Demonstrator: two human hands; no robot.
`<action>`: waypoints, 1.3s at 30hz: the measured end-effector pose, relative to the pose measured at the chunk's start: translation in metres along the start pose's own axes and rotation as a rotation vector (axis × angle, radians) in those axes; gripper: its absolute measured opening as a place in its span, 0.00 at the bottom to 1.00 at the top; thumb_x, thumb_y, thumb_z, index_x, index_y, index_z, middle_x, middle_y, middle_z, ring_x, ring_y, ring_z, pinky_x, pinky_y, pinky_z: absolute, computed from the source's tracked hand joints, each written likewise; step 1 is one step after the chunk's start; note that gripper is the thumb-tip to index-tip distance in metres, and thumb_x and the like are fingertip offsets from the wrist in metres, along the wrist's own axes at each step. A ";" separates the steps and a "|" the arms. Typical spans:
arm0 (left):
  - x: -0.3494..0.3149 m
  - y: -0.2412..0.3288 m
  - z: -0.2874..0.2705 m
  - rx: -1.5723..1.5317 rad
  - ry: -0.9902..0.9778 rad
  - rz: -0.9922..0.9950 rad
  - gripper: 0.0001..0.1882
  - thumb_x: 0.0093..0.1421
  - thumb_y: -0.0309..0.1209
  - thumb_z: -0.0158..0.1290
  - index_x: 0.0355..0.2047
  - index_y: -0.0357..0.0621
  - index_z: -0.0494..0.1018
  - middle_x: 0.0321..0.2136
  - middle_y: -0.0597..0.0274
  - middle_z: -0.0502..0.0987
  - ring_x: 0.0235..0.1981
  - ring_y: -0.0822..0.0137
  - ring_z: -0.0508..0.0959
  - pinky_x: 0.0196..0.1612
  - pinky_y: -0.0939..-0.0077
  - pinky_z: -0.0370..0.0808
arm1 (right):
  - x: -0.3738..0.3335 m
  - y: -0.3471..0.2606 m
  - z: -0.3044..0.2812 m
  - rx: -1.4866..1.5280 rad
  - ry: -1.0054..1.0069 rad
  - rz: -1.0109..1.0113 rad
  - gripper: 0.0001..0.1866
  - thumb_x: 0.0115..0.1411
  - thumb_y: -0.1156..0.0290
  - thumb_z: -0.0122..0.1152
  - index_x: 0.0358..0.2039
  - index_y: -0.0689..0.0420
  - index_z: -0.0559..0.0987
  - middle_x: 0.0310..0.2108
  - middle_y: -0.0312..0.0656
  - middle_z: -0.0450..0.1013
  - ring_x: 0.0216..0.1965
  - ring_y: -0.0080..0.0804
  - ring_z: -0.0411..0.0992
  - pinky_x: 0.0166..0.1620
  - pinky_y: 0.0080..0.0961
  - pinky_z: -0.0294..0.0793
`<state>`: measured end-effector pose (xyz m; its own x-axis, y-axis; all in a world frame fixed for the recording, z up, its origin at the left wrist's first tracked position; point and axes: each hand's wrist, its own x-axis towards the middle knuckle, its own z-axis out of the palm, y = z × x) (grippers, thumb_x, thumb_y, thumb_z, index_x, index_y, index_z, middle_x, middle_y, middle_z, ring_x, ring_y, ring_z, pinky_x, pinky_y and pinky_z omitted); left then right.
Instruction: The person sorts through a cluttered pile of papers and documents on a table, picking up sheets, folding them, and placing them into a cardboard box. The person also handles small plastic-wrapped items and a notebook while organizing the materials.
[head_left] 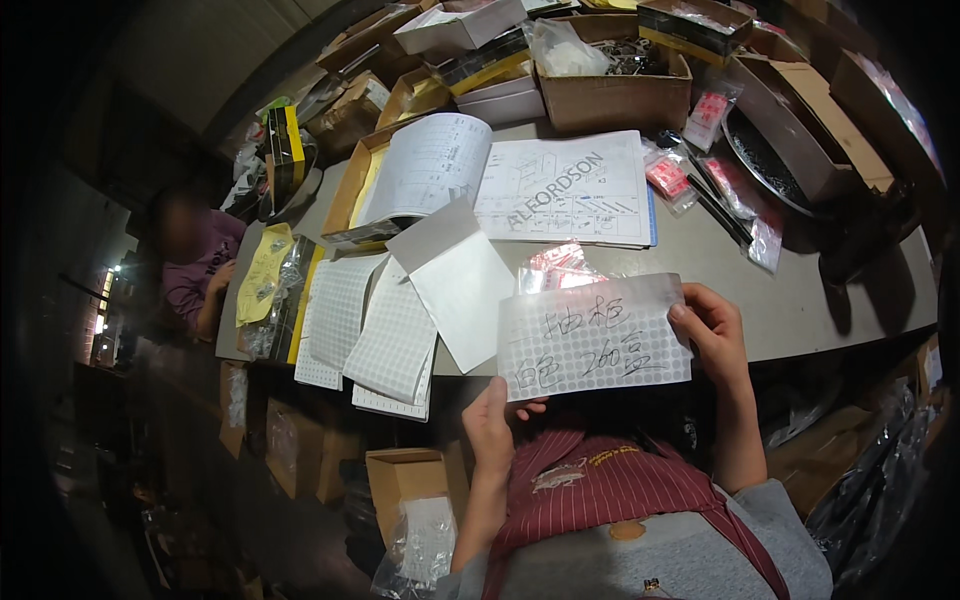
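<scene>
At near edge of table [810, 320]: left hand [489, 430], right hand [718, 328] pinching dotted sheet [590, 345], apparently stickers.

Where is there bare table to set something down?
The clearest patch is grey table right of the right hand, with a small plastic bag beyond it and the front edge nearer. Cardboard boxes crowd the far side; dotted sheets crowd the left front.
</scene>
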<state>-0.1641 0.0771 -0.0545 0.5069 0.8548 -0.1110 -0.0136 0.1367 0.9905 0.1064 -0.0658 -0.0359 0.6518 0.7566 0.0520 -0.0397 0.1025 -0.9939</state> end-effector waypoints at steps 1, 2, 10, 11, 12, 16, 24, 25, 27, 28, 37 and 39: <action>0.001 -0.001 0.000 -0.011 -0.004 0.002 0.25 0.76 0.40 0.40 0.40 0.30 0.80 0.30 0.52 0.84 0.26 0.69 0.82 0.30 0.79 0.71 | 0.000 0.000 0.000 -0.005 0.003 0.002 0.12 0.65 0.70 0.62 0.43 0.66 0.80 0.24 0.28 0.70 0.25 0.12 0.64 0.29 0.14 0.60; 0.001 -0.003 0.000 -0.021 -0.008 0.005 0.26 0.75 0.40 0.40 0.39 0.29 0.80 0.30 0.52 0.84 0.26 0.68 0.82 0.30 0.78 0.71 | 0.000 -0.001 0.001 -0.009 0.006 0.004 0.12 0.65 0.70 0.61 0.43 0.66 0.80 0.24 0.28 0.70 0.25 0.12 0.63 0.29 0.14 0.60; 0.008 -0.012 0.007 -0.183 0.064 -0.057 0.21 0.70 0.37 0.44 0.34 0.29 0.80 0.27 0.52 0.83 0.24 0.66 0.80 0.28 0.75 0.73 | 0.001 0.004 0.004 -0.092 0.069 -0.024 0.13 0.67 0.67 0.60 0.40 0.66 0.81 0.25 0.28 0.71 0.26 0.13 0.64 0.29 0.15 0.61; 0.009 -0.016 0.007 -0.226 0.076 -0.056 0.18 0.68 0.36 0.48 0.33 0.31 0.80 0.28 0.54 0.82 0.24 0.67 0.80 0.27 0.76 0.75 | 0.001 0.003 0.005 -0.092 0.071 -0.025 0.13 0.67 0.67 0.60 0.40 0.66 0.81 0.25 0.28 0.71 0.26 0.13 0.64 0.30 0.15 0.62; 0.010 -0.018 0.007 -0.269 0.087 -0.056 0.15 0.66 0.35 0.51 0.32 0.33 0.79 0.29 0.56 0.82 0.24 0.68 0.80 0.25 0.76 0.77 | 0.001 0.002 0.006 -0.091 0.075 -0.025 0.13 0.67 0.66 0.60 0.40 0.66 0.81 0.25 0.28 0.72 0.27 0.13 0.65 0.30 0.15 0.62; 0.011 -0.012 0.011 -0.298 0.115 -0.071 0.13 0.65 0.33 0.52 0.26 0.37 0.77 0.25 0.62 0.78 0.25 0.72 0.77 0.27 0.77 0.74 | 0.000 0.001 0.008 -0.159 0.095 -0.049 0.14 0.68 0.66 0.59 0.39 0.66 0.81 0.24 0.29 0.72 0.27 0.14 0.65 0.29 0.16 0.63; 0.012 -0.016 0.014 -0.270 0.181 -0.038 0.16 0.64 0.31 0.53 0.18 0.43 0.71 0.22 0.72 0.71 0.27 0.79 0.68 0.33 0.79 0.64 | 0.000 -0.001 0.008 -0.282 0.074 -0.089 0.12 0.68 0.67 0.59 0.38 0.66 0.81 0.21 0.30 0.71 0.25 0.14 0.64 0.28 0.18 0.63; 0.014 -0.023 0.010 -0.257 0.185 -0.025 0.16 0.64 0.31 0.53 0.18 0.44 0.70 0.22 0.72 0.71 0.27 0.79 0.68 0.33 0.79 0.63 | 0.000 -0.001 0.008 -0.289 0.074 -0.093 0.12 0.68 0.67 0.59 0.38 0.66 0.81 0.21 0.30 0.71 0.25 0.14 0.64 0.28 0.18 0.63; 0.016 -0.038 0.004 -0.233 0.191 0.002 0.17 0.64 0.31 0.52 0.17 0.44 0.69 0.21 0.73 0.71 0.26 0.79 0.68 0.32 0.79 0.63 | 0.000 -0.003 0.009 -0.304 0.074 -0.100 0.12 0.68 0.68 0.59 0.38 0.66 0.81 0.21 0.30 0.71 0.25 0.14 0.64 0.28 0.18 0.63; 0.016 -0.042 0.002 -0.234 0.185 0.009 0.16 0.64 0.31 0.52 0.18 0.44 0.70 0.22 0.72 0.72 0.27 0.79 0.68 0.32 0.79 0.64 | 0.000 -0.003 0.009 -0.303 0.069 -0.099 0.12 0.68 0.68 0.59 0.38 0.66 0.81 0.21 0.30 0.71 0.25 0.14 0.64 0.28 0.18 0.63; 0.014 -0.052 -0.001 -0.260 0.147 0.018 0.15 0.66 0.33 0.52 0.28 0.34 0.78 0.30 0.62 0.80 0.33 0.75 0.75 0.40 0.78 0.71 | -0.001 -0.001 0.008 -0.316 0.059 -0.121 0.12 0.68 0.69 0.60 0.39 0.66 0.80 0.22 0.31 0.71 0.25 0.14 0.64 0.29 0.18 0.64; 0.015 -0.052 -0.001 -0.260 0.149 0.015 0.15 0.66 0.33 0.51 0.29 0.33 0.78 0.31 0.62 0.80 0.33 0.74 0.75 0.41 0.78 0.71 | -0.001 -0.001 0.008 -0.329 0.058 -0.127 0.12 0.68 0.69 0.60 0.39 0.66 0.81 0.22 0.31 0.71 0.25 0.14 0.64 0.29 0.18 0.64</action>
<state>-0.1563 0.0835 -0.1080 0.3730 0.9192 -0.1260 -0.2500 0.2303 0.9405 0.0996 -0.0611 -0.0343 0.6781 0.7123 0.1813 0.2846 -0.0271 -0.9583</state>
